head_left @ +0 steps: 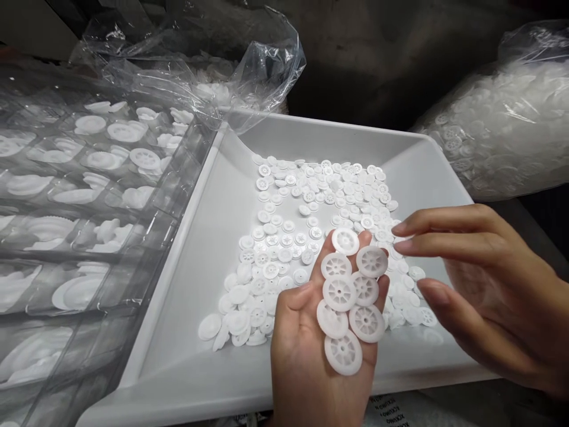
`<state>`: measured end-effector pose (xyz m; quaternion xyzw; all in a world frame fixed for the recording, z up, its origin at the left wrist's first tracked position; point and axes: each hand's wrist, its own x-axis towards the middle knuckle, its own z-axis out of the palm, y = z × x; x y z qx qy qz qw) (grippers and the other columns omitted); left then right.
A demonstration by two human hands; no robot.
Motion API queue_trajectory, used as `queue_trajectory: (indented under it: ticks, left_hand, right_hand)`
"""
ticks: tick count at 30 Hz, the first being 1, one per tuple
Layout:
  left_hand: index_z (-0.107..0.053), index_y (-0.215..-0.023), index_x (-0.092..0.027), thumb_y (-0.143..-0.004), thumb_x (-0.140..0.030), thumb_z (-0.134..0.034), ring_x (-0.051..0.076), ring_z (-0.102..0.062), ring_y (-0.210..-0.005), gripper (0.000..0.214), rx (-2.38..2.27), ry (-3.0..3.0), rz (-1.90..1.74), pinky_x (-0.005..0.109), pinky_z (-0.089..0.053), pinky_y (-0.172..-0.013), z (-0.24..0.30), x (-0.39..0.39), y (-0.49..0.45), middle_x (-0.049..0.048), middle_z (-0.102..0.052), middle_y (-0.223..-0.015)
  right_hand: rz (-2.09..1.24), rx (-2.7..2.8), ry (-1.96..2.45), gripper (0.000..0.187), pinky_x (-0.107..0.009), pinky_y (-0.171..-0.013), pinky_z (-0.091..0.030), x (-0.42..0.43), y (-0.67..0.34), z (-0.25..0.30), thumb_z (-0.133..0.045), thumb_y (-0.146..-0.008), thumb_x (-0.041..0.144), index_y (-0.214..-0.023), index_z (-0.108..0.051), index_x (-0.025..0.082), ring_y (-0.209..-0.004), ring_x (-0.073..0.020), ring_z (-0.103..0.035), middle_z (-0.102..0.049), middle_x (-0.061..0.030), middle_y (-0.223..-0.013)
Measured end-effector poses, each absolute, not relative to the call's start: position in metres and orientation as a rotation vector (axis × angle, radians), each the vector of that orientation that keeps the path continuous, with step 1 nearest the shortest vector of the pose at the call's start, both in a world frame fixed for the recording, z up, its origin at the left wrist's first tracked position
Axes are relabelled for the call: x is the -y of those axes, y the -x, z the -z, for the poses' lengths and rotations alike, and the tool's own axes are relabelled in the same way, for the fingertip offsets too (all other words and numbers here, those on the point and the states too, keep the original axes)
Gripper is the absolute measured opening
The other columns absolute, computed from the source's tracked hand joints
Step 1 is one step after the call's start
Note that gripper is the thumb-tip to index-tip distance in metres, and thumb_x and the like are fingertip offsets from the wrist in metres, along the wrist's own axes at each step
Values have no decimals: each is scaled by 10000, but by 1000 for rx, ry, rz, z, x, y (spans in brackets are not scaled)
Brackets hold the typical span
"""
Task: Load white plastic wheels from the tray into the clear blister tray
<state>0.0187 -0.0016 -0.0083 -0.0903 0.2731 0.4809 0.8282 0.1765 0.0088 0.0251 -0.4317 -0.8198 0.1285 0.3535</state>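
My left hand (302,350) lies palm up over the near side of a white plastic bin, cradling several white plastic gears (340,292) with spoked faces and small centre holes. They overlap along the palm and fingers. To the right, my right hand (484,279) hovers with thumb and fingers apart and nothing between them. Its fingertips are close to the held gears without touching them. Beneath both hands, many loose gears (260,299) of the same kind spread over the floor of the bin (329,123).
Clear compartment trays (120,255) filled with white parts stand left of the bin. Behind it, an opened clear plastic bag (267,71) holds more white pieces. A bulging bag of white gears (511,124) sits at the right. Printed sheeting (400,409) shows below the bin's front edge.
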Motion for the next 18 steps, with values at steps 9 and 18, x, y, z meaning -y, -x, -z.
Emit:
queue_trajectory:
  ticks: [9,18]
  left_hand:
    - [-576,-1465,-317,-876,-439,-529,351,-543,-1393,603,-562,124,-963,528,-475,-1123,6,-2,-14,42,-735,-1322]
    - [-603,-1437,-360,-849,-429,-581,339,-525,-1412,592,-616,146,-949,503,-480,-1119,9,1,-17,28,-744,-1307]
  right_hand:
    - [-637,2017,1156,718,-307,-1189,-410,-8,-178,-14,-719,-890,137,-1521,-387,220,-1437,-246,-418,-450,-90,-1506]
    - [-795,2112,1188,841,-241,-1229,-329,-11,-177,-18,-722,-913,293,-1599,-241,215,-1509,-186,-357,-353,-69,-1628]
